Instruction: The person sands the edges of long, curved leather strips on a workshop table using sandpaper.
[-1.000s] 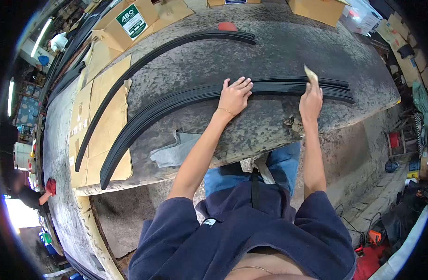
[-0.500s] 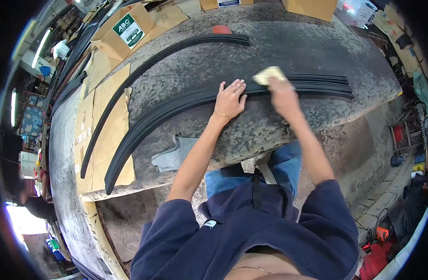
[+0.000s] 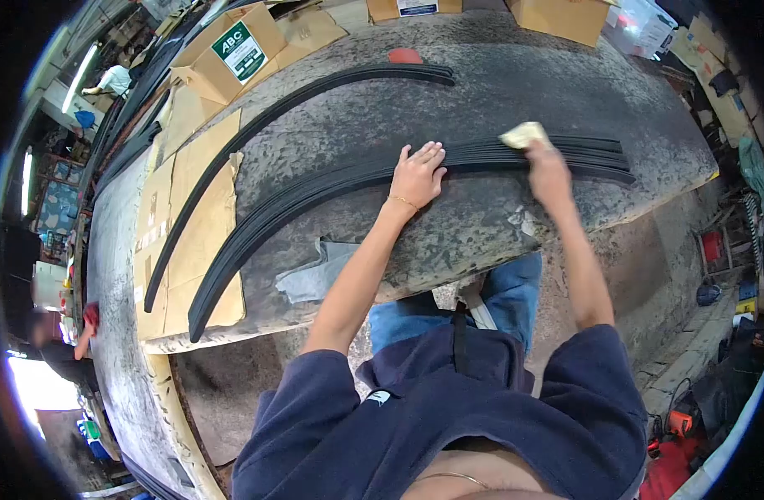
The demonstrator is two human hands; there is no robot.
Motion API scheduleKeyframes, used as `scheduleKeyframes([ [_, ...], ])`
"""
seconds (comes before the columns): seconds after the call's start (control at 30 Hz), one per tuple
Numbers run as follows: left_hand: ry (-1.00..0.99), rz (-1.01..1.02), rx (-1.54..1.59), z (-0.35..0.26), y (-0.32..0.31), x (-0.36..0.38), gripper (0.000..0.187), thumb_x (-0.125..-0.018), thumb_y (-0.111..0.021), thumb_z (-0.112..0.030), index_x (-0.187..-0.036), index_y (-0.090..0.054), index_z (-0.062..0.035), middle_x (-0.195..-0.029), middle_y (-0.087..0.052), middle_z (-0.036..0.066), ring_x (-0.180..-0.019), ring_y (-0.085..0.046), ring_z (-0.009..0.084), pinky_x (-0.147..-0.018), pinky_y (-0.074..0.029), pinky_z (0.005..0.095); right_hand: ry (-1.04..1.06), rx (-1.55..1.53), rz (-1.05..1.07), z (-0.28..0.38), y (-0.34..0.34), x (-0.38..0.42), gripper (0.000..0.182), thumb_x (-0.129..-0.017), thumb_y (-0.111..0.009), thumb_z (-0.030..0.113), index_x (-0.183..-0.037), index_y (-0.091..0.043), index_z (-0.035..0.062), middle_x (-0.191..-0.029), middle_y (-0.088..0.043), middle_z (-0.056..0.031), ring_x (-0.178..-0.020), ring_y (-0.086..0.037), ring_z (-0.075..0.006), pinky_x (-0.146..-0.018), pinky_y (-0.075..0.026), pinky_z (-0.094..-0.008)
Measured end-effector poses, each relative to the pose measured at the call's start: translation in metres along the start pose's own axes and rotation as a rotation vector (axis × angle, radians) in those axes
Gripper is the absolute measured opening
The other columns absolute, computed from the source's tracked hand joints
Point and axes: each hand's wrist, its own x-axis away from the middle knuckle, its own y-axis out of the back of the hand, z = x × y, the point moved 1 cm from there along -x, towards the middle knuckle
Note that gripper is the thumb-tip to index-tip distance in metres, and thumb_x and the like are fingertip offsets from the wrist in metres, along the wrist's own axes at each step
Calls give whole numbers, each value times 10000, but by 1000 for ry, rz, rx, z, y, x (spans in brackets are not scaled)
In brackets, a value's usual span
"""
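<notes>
A bundle of long black rubber-like strips (image 3: 315, 184) curves across the worktable in front of me. My left hand (image 3: 418, 177) lies on top of the bundle near its middle, fingers stretched over the strips and thumb apart. To the right, my right hand (image 3: 550, 173) is closed on a pale yellow cloth (image 3: 525, 133) and rests over the same strips. Part of the cloth is hidden under the fingers. Farther back, a second, thinner bundle of black strips (image 3: 257, 115) bends in a similar arc. A grey cloth (image 3: 318, 275) lies near the front edge by my left forearm.
The strips lie on a dark, stained worktable (image 3: 515, 83). Flattened cardboard (image 3: 194, 192) is under their left ends. An open cardboard box (image 3: 232, 50) stands back left, another box (image 3: 563, 18) back right. A red piece (image 3: 405, 56) sits behind the thinner bundle. A person (image 3: 69, 354) is at far left.
My right hand has moved right along the strips with the yellow cloth. My left hand stays at about the same place on the bundle. At far left, the person's arm now reaches toward the table.
</notes>
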Motion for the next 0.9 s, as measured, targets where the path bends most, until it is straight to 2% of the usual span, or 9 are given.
scheduleKeyframes([
  [0.17, 62, -27, 34, -7, 2, 0, 344, -889, -684, -191, -1200, -708, -45, -1355, -655, 98, -1323, -564, 233, -1117, -373, 517, -342, 45, -60, -26, 39, -3, 255, -1031, -483, 182, -1138, -677, 54, -881, -693, -247, -839, -669, -439, -737, -526, -538],
  [0.23, 65, -8, 43, -6, 0, -2, 379, -887, -686, -192, -1231, -682, -32, -1374, -637, 116, -1328, -556, 246, -1116, -374, 510, -74, -174, -231, 39, 41, 18, 202, -968, -513, 128, -1074, -649, 23, -869, -660, -225, -840, -627, -419, -750, -493, -516],
  [0.3, 69, 21, 39, -2, 1, -1, 417, -885, -687, -194, -1261, -655, -18, -1393, -619, 134, -1332, -548, 259, -1115, -376, 503, 114, -245, -89, 113, 33, 63, 188, -907, -535, 89, -1049, -636, 16, -916, -658, -197, -859, -618, -410, -789, -491, -509],
  [0.33, 101, -3, 55, -3, 0, -1, 463, -895, -676, -211, -1306, -616, -7, -1434, -577, 151, -1362, -509, 278, -1128, -357, 502, 117, -220, 281, 133, 21, 85, 215, -906, -578, 125, -1082, -626, 11, -1082, -664, -220, -1038, -620, -408, -912, -486, -515],
  [0.4, 114, -30, -109, -9, 2, -4, 566, -927, -642, -263, -1398, -512, 22, -1462, -514, 194, -1368, -456, 324, -1132, -339, 474, 214, -177, 352, 157, 18, 116, 475, -900, -698, 293, -1271, -617, 7, -1458, -504, -251, -1394, -435, -415, -1155, -338, -541],
  [0.5, 117, 151, -183, -11, 1, -5, 554, -939, -621, -303, -1380, -533, 21, -1358, -574, 179, -1289, -499, 321, -1099, -351, 466, 273, -375, 685, 131, 47, 78, 518, -882, -729, 306, -1295, -629, 9, -1401, -575, -239, -1317, -532, -404, -1112, -408, -498],
  [0.53, 71, 96, -225, -8, -5, -3, 604, -927, -632, -370, -1374, -537, 26, -1280, -594, 171, -1224, -523, 319, -1075, -357, 462, -57, -599, 849, 126, 68, 45, 487, -865, -748, 283, -1252, -662, 0, -1299, -653, -225, -1179, -644, -377, -1017, -496, -436],
  [0.63, 42, 122, -268, -16, 5, -5, 654, -902, -653, -425, -1354, -543, 34, -1264, -600, 173, -1213, -527, 331, -1049, -376, 461, 30, -457, -27, 89, 23, -1, 351, -920, -703, 258, -1159, -675, 1, -1198, -684, -202, -1140, -633, -390, -976, -506, -446],
  [0.9, 57, 242, -301, -18, 6, 6, 844, -962, -512, -574, -1482, -388, 79, -1536, -401, 276, -1467, -341, 395, -1216, -247, 502, 418, -19, 89, 76, -49, -3, 716, -944, -598, 504, -1456, -480, 17, -1506, -488, -182, -1409, -447, -331, -1163, -353, -458],
])
